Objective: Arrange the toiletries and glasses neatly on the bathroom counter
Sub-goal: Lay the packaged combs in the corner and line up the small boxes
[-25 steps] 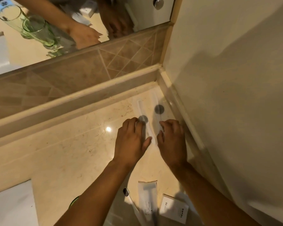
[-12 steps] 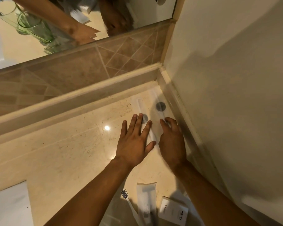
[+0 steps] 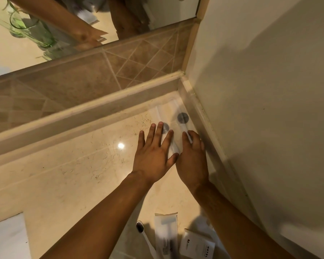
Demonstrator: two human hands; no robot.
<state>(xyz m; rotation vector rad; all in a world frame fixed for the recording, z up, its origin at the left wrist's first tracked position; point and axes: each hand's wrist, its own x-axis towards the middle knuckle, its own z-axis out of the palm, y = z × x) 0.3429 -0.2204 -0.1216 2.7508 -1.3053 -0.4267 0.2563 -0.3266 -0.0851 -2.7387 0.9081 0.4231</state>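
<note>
Two clear plastic toiletry packets lie side by side in the counter's far right corner, each with a dark round sticker. My left hand (image 3: 154,154) rests flat with fingers spread on the left packet (image 3: 166,128). My right hand (image 3: 192,157) lies flat on the right packet (image 3: 182,118), next to the side wall. Neither hand grips anything. Near the bottom edge lie a toothbrush (image 3: 143,234) with dark bristles, a long white paper sachet (image 3: 166,234) and a small white hotel box (image 3: 196,244). Green drinking glasses (image 3: 24,28) show only as a reflection in the mirror.
The beige marble counter (image 3: 73,174) meets a raised ledge and brown tiled backsplash (image 3: 94,75) below the mirror. A cream wall (image 3: 260,109) closes the right side. A white surface (image 3: 6,238), perhaps the basin, sits at bottom left.
My left hand's fingers went from curled on the left packet to spread flat. Both hands now press down on the packets, which stay in the corner.
</note>
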